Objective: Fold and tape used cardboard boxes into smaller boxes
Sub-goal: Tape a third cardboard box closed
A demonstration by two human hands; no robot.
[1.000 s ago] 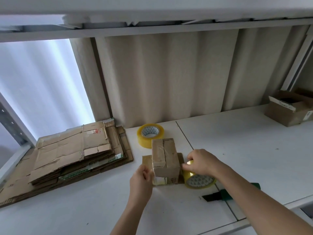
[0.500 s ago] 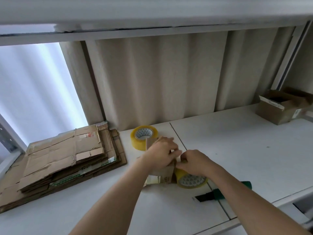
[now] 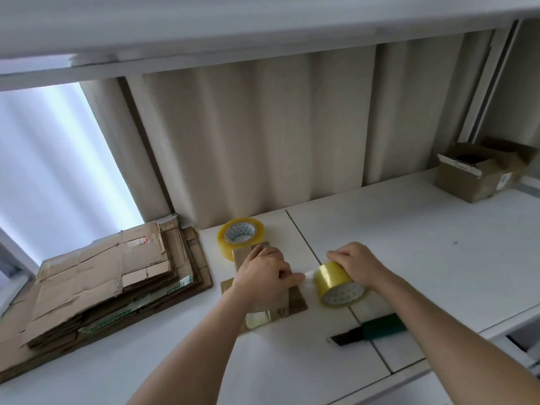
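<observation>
The white counter (image 3: 438,258) carries a stack of flattened cardboard (image 3: 96,285) at your far left and an open box (image 3: 479,176) at the far right. In the middle sits the small cardboard box (image 3: 280,305) — your left hand (image 3: 263,276) presses on its top, fingers bent over the tape end. Just right of it, your right hand (image 3: 355,264) grips a yellow tape roll (image 3: 339,283), fingers curled round it — a spare roll (image 3: 241,236) lies beyond.
</observation>
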